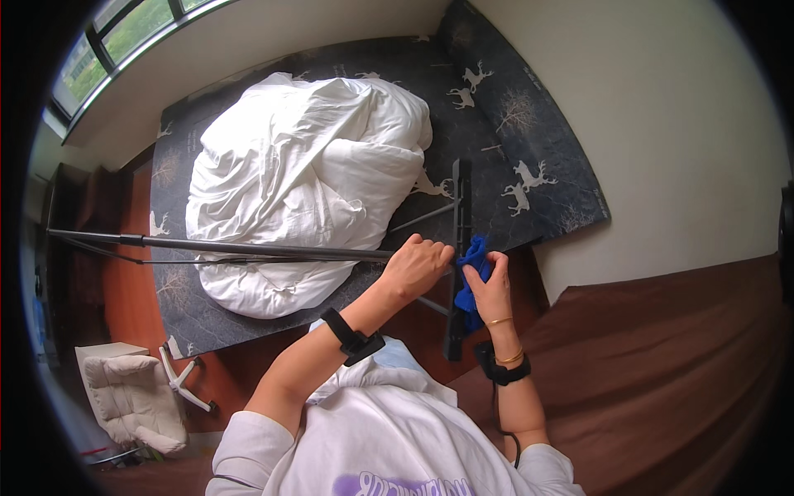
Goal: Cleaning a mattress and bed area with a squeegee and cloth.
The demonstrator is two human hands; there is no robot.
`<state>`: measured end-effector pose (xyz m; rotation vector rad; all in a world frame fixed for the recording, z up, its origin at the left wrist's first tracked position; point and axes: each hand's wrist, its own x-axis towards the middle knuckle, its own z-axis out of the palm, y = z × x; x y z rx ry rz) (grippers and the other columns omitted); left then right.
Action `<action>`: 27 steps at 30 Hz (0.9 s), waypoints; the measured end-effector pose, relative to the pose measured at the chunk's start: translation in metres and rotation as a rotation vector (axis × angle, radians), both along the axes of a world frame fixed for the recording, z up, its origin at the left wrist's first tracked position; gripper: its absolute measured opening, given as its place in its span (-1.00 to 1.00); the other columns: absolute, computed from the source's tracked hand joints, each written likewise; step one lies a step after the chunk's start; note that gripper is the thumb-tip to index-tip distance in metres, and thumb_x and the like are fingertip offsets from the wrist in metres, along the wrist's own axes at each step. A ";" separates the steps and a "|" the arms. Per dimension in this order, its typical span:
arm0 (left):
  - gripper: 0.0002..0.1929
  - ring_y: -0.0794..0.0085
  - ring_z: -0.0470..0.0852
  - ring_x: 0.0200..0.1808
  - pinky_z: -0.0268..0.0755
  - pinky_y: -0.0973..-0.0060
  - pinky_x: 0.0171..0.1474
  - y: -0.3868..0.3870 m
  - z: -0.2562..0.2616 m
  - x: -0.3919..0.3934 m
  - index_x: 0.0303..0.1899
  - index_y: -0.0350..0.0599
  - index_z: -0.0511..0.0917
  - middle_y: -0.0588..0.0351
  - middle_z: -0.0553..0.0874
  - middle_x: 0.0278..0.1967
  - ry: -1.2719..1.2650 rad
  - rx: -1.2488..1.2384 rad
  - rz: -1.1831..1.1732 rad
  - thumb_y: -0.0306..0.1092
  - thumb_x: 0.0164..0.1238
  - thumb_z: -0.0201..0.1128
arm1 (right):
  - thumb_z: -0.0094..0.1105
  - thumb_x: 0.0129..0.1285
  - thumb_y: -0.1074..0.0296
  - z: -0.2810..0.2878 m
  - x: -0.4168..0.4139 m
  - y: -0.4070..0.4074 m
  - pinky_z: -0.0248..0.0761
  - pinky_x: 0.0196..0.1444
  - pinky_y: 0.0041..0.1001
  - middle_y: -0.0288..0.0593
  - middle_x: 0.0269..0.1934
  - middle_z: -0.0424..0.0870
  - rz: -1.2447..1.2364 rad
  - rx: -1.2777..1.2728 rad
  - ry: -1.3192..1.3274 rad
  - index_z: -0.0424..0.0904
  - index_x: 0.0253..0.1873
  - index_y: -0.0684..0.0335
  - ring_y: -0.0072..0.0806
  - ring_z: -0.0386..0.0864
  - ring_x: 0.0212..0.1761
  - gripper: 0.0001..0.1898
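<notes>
My left hand [417, 268] is closed around a dark metal pole [248, 247], close to where it meets a black crossbar [461, 204]. The pole lies sideways across my view, with a collar towards its left end and a thinner rod beside it. Slanting braces run to the crossbar on both sides of the pole. Between the thumb and fingers of my right hand [494, 286] is a bunched blue cloth [471, 297], which lies against the crossbar. The cloth covers part of the bar. My left hand hides the joint of pole and crossbar.
Beyond the pole, a heaped white duvet [310, 180] rests on a bed with a dark deer-print cover [533, 155]. Brown fabric [651, 347] spreads at the right. A cream cushioned chair [130, 400] stands lower left on the reddish floor [127, 273]. A window [133, 31] is upper left.
</notes>
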<state>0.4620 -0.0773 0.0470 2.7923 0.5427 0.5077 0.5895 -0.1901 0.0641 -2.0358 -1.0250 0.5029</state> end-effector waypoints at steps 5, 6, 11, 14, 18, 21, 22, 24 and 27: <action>-0.87 0.39 0.58 -0.36 0.29 0.45 -0.22 -0.002 0.003 -0.002 -0.35 -0.08 0.40 0.19 0.54 -0.48 0.027 0.006 -0.013 -0.29 0.15 0.13 | 0.29 0.03 0.24 0.010 0.001 0.008 0.30 0.07 -0.30 0.20 -0.05 0.40 0.096 -0.129 0.047 0.16 0.07 0.42 -0.07 0.43 0.01 -0.39; -0.87 0.39 0.58 -0.36 0.29 0.45 -0.22 -0.003 0.003 -0.002 -0.35 -0.08 0.40 0.19 0.54 -0.48 0.023 0.006 -0.013 -0.29 0.15 0.13 | 0.27 0.04 0.23 0.009 0.003 0.011 0.32 0.05 -0.28 0.24 -0.03 0.41 0.114 -0.182 0.047 0.15 0.09 0.41 -0.01 0.44 0.02 -0.38; -0.91 0.39 0.57 -0.38 0.28 0.45 -0.24 0.004 0.000 -0.004 -0.37 -0.06 0.40 0.20 0.54 -0.49 -0.033 0.008 0.041 -0.31 0.17 0.10 | 0.21 0.09 0.19 0.016 -0.009 0.025 0.36 -0.03 -0.20 0.31 -0.07 0.48 0.093 -0.293 -0.084 0.18 0.11 0.37 0.11 0.47 -0.02 -0.42; -0.88 0.39 0.58 -0.36 0.29 0.45 -0.22 0.009 0.001 -0.006 -0.37 -0.06 0.41 0.20 0.55 -0.49 -0.011 0.008 0.015 -0.28 0.16 0.14 | 0.11 0.19 0.11 0.011 -0.011 0.025 0.38 -0.07 -0.20 0.25 -0.21 0.57 0.067 -0.144 -0.163 0.33 0.02 0.35 0.08 0.52 -0.09 -0.55; -0.83 0.40 0.59 -0.33 0.28 0.45 -0.20 0.008 0.001 -0.009 -0.36 -0.07 0.40 0.20 0.56 -0.47 -0.020 0.003 -0.014 -0.24 0.15 0.17 | 0.01 0.24 -0.04 0.010 0.015 0.025 0.39 -0.08 -0.28 0.16 -0.20 0.59 0.002 -0.054 0.020 0.45 -0.06 0.36 0.00 0.55 -0.10 -0.51; -0.81 0.40 0.59 -0.32 0.27 0.45 -0.19 0.004 0.001 -0.004 -0.35 -0.07 0.40 0.20 0.55 -0.46 -0.004 0.021 -0.012 -0.22 0.14 0.18 | 0.03 0.24 0.00 0.018 0.023 0.036 0.35 0.00 -0.30 0.17 -0.10 0.55 0.013 -0.043 -0.021 0.38 0.04 0.38 -0.01 0.52 -0.04 -0.50; -0.81 0.40 0.59 -0.32 0.27 0.45 -0.19 0.003 0.001 -0.003 -0.35 -0.07 0.40 0.20 0.55 -0.46 -0.007 0.019 -0.017 -0.22 0.14 0.18 | 0.05 0.22 0.03 0.011 0.027 0.038 0.34 0.02 -0.30 0.18 -0.08 0.53 0.048 -0.059 -0.067 0.34 0.07 0.39 -0.01 0.51 -0.03 -0.48; -0.80 0.40 0.59 -0.32 0.27 0.46 -0.19 0.003 0.000 -0.002 -0.34 -0.07 0.40 0.20 0.55 -0.47 0.016 0.021 0.002 -0.21 0.13 0.19 | 0.13 0.15 0.08 0.006 0.031 0.041 0.34 0.03 -0.30 0.22 -0.04 0.49 0.128 -0.138 -0.036 0.25 0.13 0.43 -0.01 0.50 -0.02 -0.41; -0.81 0.40 0.58 -0.34 0.27 0.46 -0.20 0.002 -0.001 -0.004 -0.35 -0.07 0.40 0.20 0.54 -0.48 -0.042 0.006 -0.006 -0.22 0.12 0.19 | 0.15 0.11 0.08 0.018 0.028 0.042 0.35 0.03 -0.30 0.23 -0.05 0.49 0.225 -0.288 0.014 0.21 0.15 0.44 -0.03 0.50 -0.02 -0.36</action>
